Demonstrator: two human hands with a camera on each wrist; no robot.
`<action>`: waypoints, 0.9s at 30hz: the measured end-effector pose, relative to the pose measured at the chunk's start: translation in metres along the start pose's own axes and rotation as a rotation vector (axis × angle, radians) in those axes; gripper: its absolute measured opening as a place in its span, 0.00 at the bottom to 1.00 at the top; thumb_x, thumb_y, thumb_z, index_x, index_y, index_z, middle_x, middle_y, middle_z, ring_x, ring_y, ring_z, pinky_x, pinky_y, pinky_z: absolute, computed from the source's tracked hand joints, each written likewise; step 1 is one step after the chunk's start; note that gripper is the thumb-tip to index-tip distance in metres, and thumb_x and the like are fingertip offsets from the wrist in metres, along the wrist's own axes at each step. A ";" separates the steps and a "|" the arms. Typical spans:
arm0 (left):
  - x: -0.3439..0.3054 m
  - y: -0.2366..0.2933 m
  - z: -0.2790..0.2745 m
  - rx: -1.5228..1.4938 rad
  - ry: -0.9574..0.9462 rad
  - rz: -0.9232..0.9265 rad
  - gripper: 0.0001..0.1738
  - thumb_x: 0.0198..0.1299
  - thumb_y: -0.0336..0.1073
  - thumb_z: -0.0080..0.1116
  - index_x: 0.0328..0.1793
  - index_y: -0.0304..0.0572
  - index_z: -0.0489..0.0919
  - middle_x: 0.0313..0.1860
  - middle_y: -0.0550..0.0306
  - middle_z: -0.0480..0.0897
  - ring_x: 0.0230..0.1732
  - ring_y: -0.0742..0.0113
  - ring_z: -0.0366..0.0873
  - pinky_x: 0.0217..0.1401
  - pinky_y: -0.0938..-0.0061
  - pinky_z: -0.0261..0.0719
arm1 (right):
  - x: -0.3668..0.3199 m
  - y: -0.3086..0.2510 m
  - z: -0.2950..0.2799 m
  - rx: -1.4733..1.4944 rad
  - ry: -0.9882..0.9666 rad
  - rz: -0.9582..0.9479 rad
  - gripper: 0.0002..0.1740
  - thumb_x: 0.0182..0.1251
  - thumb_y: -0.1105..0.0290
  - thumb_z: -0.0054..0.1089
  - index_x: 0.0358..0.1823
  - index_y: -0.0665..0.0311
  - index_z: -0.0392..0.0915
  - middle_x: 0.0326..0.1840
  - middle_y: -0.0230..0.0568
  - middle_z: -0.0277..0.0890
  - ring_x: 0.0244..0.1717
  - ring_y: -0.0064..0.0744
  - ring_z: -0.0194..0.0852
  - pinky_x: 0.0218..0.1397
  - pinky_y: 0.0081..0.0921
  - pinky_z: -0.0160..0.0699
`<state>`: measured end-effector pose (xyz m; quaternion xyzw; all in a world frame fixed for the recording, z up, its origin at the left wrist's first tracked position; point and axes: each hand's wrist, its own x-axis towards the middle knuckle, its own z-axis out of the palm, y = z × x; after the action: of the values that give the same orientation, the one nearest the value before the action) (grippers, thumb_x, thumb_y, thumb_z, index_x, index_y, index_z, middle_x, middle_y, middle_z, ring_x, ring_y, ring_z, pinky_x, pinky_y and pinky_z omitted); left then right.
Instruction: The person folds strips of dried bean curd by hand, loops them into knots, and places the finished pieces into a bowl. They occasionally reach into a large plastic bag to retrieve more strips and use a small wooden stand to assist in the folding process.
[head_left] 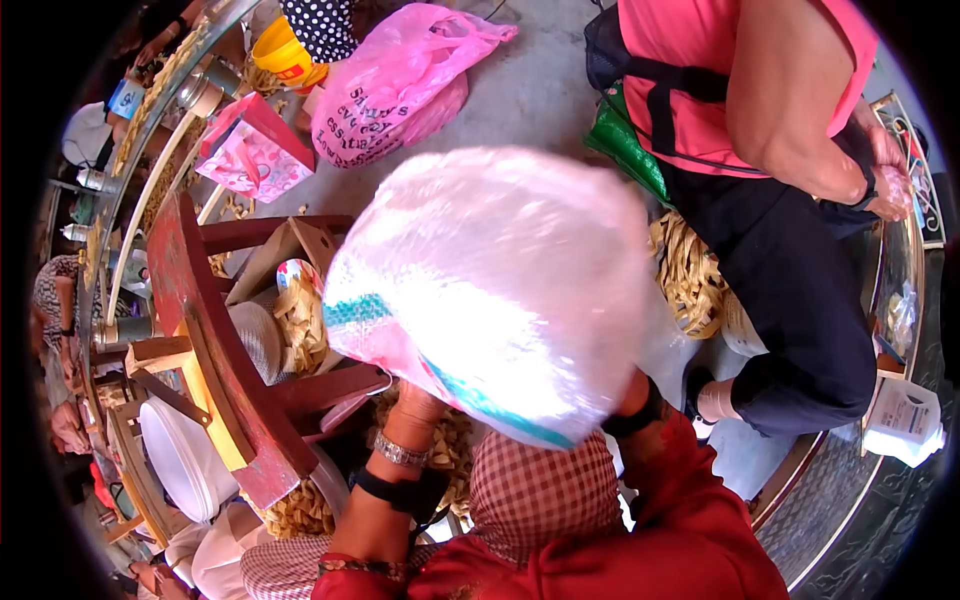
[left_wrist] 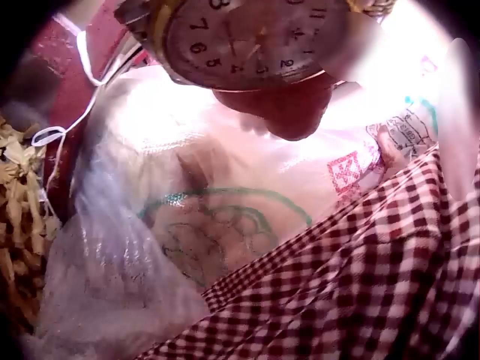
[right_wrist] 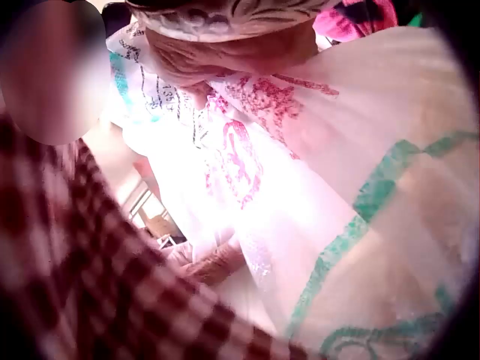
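Note:
A large white plastic sack with green bands fills the middle of the head view, puffed out and blurred. Both hands hold it up, largely hidden behind it there. My left hand grips the sack below a watch face in the left wrist view. In the right wrist view, folds of the sack run out from my right hand, which grips the printed plastic. Red and green printing shows there. The checked cloth of the wearer's head covering lies close beneath the sack.
A red wooden frame stands at the left, with coils of pale strips beside it. Another person in dark trousers sits at the right near more strips. A pink plastic bag lies on the floor ahead.

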<state>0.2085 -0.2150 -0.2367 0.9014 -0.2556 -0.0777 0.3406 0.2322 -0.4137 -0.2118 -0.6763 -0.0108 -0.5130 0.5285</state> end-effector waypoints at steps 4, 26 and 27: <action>-0.005 0.004 -0.012 -0.052 -0.053 -0.019 0.25 0.60 0.38 0.55 0.61 0.35 0.70 0.55 0.45 0.75 0.56 0.48 0.71 0.61 0.57 0.67 | 0.070 -0.046 -0.014 0.240 -0.297 0.259 0.20 0.49 0.71 0.67 0.44 0.71 0.76 0.39 0.41 0.77 0.38 0.32 0.76 0.44 0.25 0.75; 0.046 0.133 -0.139 -0.425 0.171 -0.231 0.27 0.66 0.45 0.50 0.67 0.37 0.65 0.59 0.52 0.73 0.58 0.60 0.71 0.62 0.66 0.68 | 0.206 -0.115 0.052 0.426 -0.276 0.015 0.12 0.46 0.75 0.65 0.34 0.71 0.77 0.25 0.39 0.79 0.28 0.26 0.77 0.34 0.25 0.75; 0.051 0.137 -0.139 -0.439 0.177 -0.240 0.27 0.67 0.45 0.50 0.67 0.37 0.65 0.59 0.52 0.73 0.58 0.60 0.71 0.62 0.66 0.68 | 0.209 -0.115 0.055 0.430 -0.269 0.016 0.12 0.46 0.75 0.64 0.34 0.71 0.77 0.25 0.40 0.78 0.28 0.26 0.77 0.33 0.25 0.74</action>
<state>0.2402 -0.2493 -0.0405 0.8330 -0.0933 -0.0921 0.5375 0.3042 -0.4330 0.0214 -0.6105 -0.1845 -0.4002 0.6581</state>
